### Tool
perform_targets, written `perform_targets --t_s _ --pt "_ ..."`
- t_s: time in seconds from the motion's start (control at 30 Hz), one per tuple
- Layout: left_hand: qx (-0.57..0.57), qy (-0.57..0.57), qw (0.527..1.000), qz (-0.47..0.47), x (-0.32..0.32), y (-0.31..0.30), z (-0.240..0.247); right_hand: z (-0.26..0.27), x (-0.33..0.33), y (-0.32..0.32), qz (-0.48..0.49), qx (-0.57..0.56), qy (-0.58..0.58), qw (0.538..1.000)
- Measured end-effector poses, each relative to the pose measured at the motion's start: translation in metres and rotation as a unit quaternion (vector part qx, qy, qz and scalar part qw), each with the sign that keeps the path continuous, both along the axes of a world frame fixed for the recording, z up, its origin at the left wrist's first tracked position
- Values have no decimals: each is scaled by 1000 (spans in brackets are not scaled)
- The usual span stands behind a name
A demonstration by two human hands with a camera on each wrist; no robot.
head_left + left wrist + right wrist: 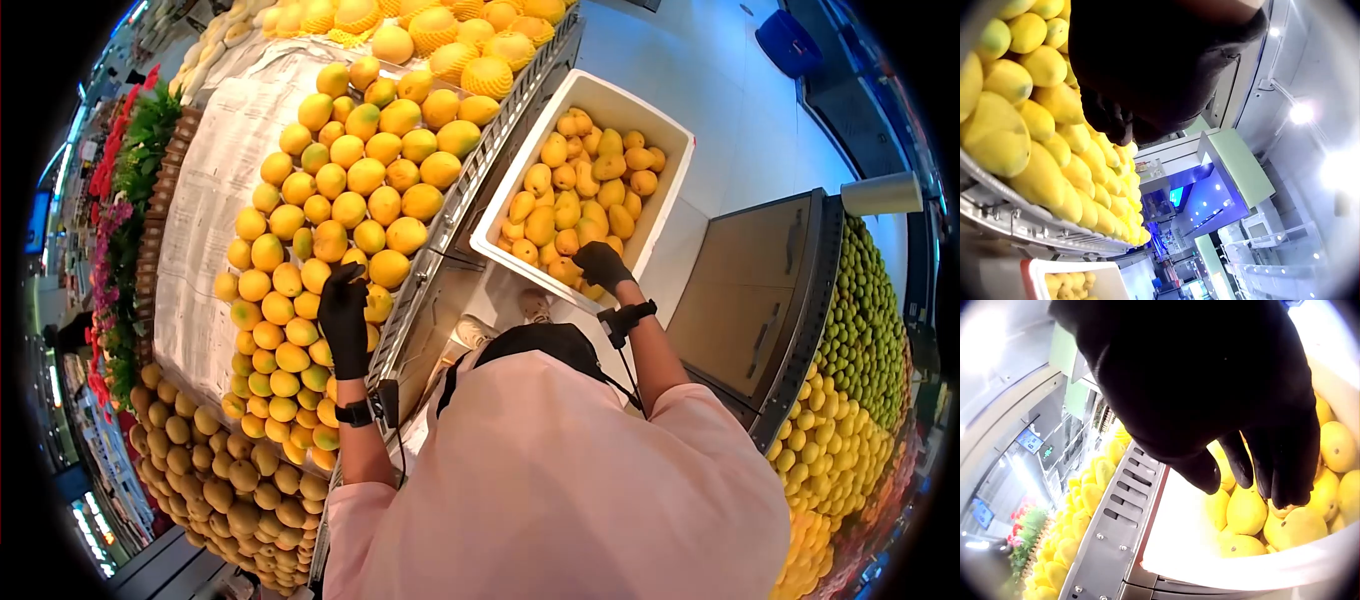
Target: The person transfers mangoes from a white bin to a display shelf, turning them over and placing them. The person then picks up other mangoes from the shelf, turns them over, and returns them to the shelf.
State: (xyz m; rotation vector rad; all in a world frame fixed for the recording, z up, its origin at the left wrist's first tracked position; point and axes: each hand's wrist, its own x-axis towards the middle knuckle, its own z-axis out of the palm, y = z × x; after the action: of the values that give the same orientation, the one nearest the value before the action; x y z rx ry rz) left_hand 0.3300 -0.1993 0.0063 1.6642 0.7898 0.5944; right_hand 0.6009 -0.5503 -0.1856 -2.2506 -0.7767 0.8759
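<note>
My left hand (345, 300) in a black glove lies stretched over the heap of yellow mangoes (350, 190) on the sloped display, fingers resting on the fruit near its lower edge. In the left wrist view the gloved fingers (1109, 122) bend down onto the mangoes (1035, 119); nothing shows inside the palm. My right hand (603, 265), also gloved, reaches into the white crate (672, 190) of mangoes (580, 190). Its fingertips (1285, 487) touch the fruit (1247, 512) by the crate's near rim (1241, 569).
A metal rail (440, 240) edges the display between the heap and the crate. A brown cabinet top (750, 280) and a stand of green and yellow fruit (860, 330) are to the right. Netted fruit (470, 40) lies at the back, brownish fruit (230, 490) below, flowers (115, 200) far left.
</note>
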Motion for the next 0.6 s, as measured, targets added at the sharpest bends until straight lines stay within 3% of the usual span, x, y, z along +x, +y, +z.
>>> perform_targets --t_s 0.07,0.13,0.17,0.23,0.3,0.4,0.5,0.6 --pt "20 3 1000 -2 7 -17 -11 -18 10 -15 43 31 -84 995" --pt "-15 13 1000 -3 14 -38 -4 -11 21 -22 95 -64 -161 980" --pt "-31 10 999 -3 14 -42 -7 -25 31 -26 173 -136 -269 938" --pt "-47 40 998 11 16 -49 -9 -48 46 -36 78 -140 -192 968" --pt "-50 44 997 24 16 -57 -12 -40 53 -37 167 -226 -226 933" --pt "-51 47 997 37 15 -68 -14 -79 63 -38 11 -185 -126 974" --pt "-35 64 997 19 12 -77 -16 -83 59 -20 -216 -125 -17 968" --pt "-58 59 997 3 9 -87 -19 -44 62 6 -180 -193 -16 964"
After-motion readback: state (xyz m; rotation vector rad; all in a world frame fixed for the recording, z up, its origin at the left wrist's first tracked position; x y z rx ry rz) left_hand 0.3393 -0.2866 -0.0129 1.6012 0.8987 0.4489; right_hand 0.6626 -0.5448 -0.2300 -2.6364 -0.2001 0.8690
